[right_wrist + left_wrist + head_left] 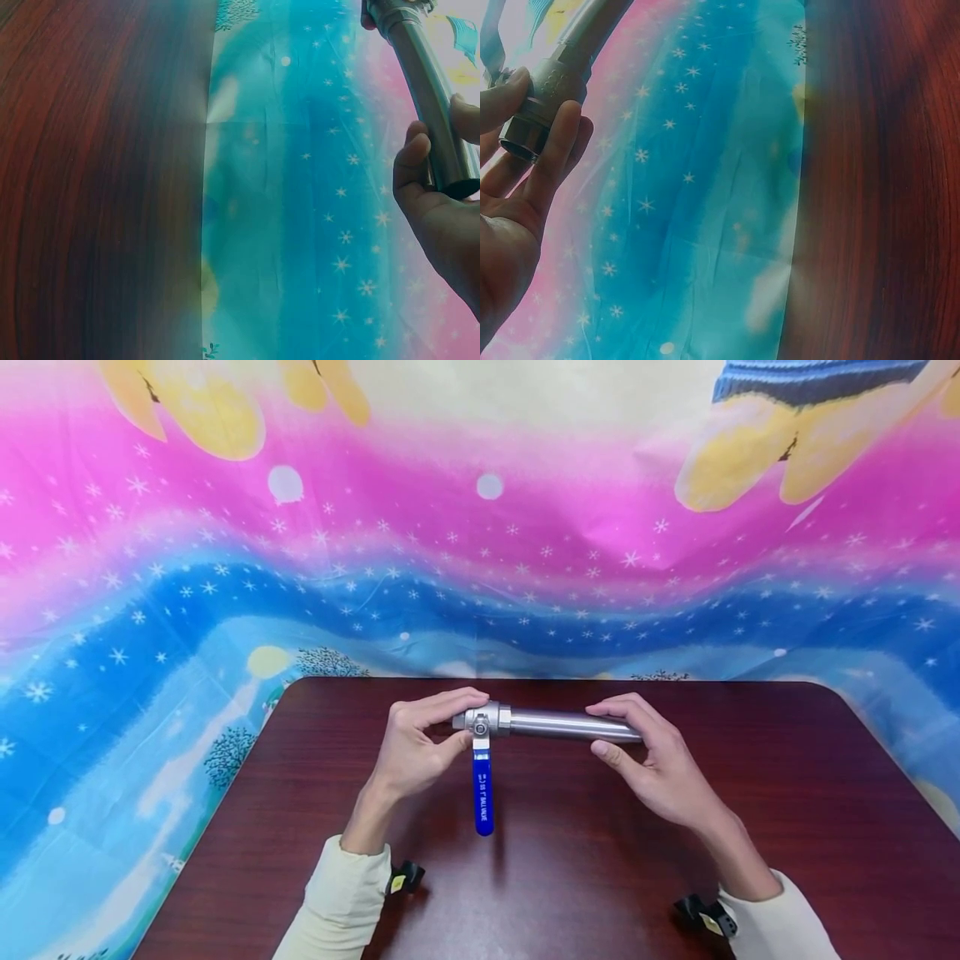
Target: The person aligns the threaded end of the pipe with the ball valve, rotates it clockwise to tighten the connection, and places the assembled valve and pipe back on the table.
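A metal ball valve with a blue lever handle is joined to a smooth steel pipe, held roughly level above the table. My left hand grips the valve body at its left end, fingers on the far side and thumb near the lever. In the left wrist view the valve's hexagonal end sits between thumb and fingers. My right hand holds the pipe near its right end, thumb on the near side. The right wrist view shows the pipe's open end by the palm.
Beneath the hands lies a dark red-brown wooden table with rounded far corners. Behind it hangs a pink and blue snowflake-patterned cloth. Black camera mounts sit at both wrists, beside the pale sleeves.
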The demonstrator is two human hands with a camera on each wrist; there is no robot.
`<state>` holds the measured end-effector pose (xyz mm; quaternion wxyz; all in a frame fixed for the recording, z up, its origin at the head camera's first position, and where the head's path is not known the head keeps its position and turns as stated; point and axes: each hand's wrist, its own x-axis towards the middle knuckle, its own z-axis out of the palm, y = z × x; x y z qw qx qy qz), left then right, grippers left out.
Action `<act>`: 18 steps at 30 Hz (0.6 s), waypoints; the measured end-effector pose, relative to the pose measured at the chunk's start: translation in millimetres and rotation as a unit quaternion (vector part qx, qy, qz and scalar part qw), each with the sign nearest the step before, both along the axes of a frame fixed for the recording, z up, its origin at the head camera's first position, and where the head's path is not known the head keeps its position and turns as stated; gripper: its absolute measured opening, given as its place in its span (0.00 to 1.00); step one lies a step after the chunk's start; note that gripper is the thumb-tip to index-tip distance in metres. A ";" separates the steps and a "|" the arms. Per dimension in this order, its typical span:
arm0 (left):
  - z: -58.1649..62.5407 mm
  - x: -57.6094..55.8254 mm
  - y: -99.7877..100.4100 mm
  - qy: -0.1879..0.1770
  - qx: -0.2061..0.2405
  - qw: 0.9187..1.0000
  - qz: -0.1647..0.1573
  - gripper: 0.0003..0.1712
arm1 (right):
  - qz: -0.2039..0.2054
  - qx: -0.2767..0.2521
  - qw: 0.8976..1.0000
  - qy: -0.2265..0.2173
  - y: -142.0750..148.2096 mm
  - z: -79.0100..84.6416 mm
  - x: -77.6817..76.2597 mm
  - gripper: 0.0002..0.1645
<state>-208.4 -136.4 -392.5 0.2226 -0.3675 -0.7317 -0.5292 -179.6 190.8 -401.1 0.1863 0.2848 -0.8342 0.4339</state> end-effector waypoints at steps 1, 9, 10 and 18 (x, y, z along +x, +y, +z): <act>-0.2 -0.1 -0.3 0.000 0.001 1.000 0.001 0.26 | -0.001 0.003 1.000 -0.002 0.4 0.0 0.1 0.32; -2.6 1.2 -1.5 -0.037 0.014 0.999 -0.005 0.28 | -0.006 0.013 1.000 -0.011 2.3 0.4 1.1 0.32; -3.0 1.9 -1.9 -0.043 0.017 0.999 -0.006 0.28 | -0.006 0.013 1.000 -0.013 2.2 0.0 1.6 0.31; -11.1 5.1 -7.9 -0.060 0.009 0.998 -0.003 0.28 | -0.002 0.013 1.000 -0.016 1.0 -6.1 3.2 0.28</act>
